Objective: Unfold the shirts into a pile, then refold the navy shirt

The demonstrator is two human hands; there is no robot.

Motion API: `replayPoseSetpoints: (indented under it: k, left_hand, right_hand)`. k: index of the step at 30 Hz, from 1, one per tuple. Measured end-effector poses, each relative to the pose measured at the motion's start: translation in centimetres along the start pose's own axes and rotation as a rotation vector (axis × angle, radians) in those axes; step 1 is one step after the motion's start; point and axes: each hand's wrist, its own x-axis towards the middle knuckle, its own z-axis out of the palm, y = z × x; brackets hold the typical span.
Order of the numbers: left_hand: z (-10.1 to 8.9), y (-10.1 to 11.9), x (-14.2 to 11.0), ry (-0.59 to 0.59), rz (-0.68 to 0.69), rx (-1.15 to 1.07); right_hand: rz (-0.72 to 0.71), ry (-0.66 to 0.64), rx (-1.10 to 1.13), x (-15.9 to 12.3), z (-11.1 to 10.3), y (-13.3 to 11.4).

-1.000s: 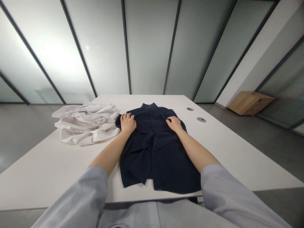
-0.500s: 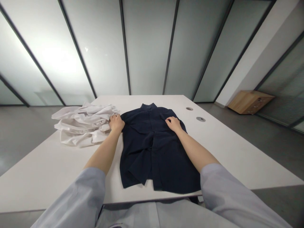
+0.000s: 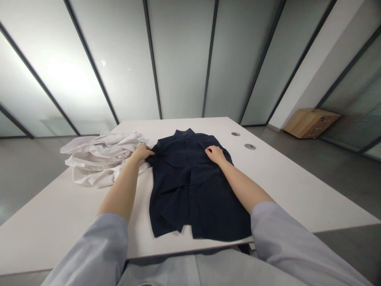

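Observation:
A dark navy button-front shirt (image 3: 190, 190) lies flat and face up on the table, its collar pointing away from me and its sleeves not visible. My left hand (image 3: 142, 152) is at the shirt's left shoulder edge, its fingertips at the navy cloth and its heel just above a crumpled pile of white cloth (image 3: 98, 159). My right hand (image 3: 214, 154) rests on the shirt's right chest with its fingers lightly curled. Under the left hand, I cannot tell whether the cloth is gripped.
The white table (image 3: 59, 214) has its near edge against my body and its far edge before a frosted glass wall (image 3: 178, 59). Two round grommets (image 3: 250, 146) are set in its right part. A low wooden cabinet (image 3: 311, 123) stands on the floor to the right.
My left hand has moved left from the shirt's shoulder to its outer edge, beside the white pile. The right hand stays almost in place, and the view has shifted slightly.

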Motion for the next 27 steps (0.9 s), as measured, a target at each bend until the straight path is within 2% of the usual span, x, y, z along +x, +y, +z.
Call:
replayPoseSetpoints:
  k: [2, 3, 7, 12, 14, 15, 18, 19, 21, 25, 27]
  left_hand:
    - [-0.2, 0.1, 0.1, -0.012, -0.007, 0.091]
    - [-0.4, 0.3, 0.2, 0.023, -0.001, 0.106]
    - [-0.5, 1.4, 0.5, 0.237, 0.067, 0.005]
    - [1.0, 3.8, 1.5, 0.292, 0.094, -0.079]
    - [2.1, 5.1, 1.6, 0.224, 0.113, -0.123]
    - [2.7, 5.7, 1.6, 0.135, 0.134, -0.169]
    - [4.7, 6.7, 1.1, -0.232, 0.243, -0.317]
    - [5.4, 6.8, 0.9, -0.301, 0.284, -0.317]
    - [6.8, 6.4, 0.3, -0.307, 0.357, -0.179]
    - [8.9, 4.2, -1.0, -0.231, 0.502, 0.340]
    - [9.5, 3.1, -1.7, -0.225, 0.501, 0.510]
  right_hand:
    - [0.003, 0.000, -0.005, 0.0, 0.0, 0.0]
    - [0.006, -0.004, -0.008, 0.0, 0.0, 0.0]
    - [0.016, -0.026, -0.018, 0.1, 0.1, 0.0]
    - [0.015, -0.035, -0.018, 0.2, 0.2, 0.0]
    - [0.013, -0.035, -0.021, 0.2, 0.2, 0.0]
    - [0.010, -0.034, -0.022, 0.2, 0.2, 0.1]
    - [0.000, -0.028, -0.021, 0.2, 0.2, 0.1]
    - [-0.003, -0.026, -0.021, 0.1, 0.2, 0.1]
    - [-0.007, -0.021, -0.026, 0.1, 0.2, 0.1]
    - [-0.044, -0.003, -0.048, 0.1, 0.5, -0.1]
    - [-0.072, -0.026, -0.068, 0.0, 0.7, -0.2]
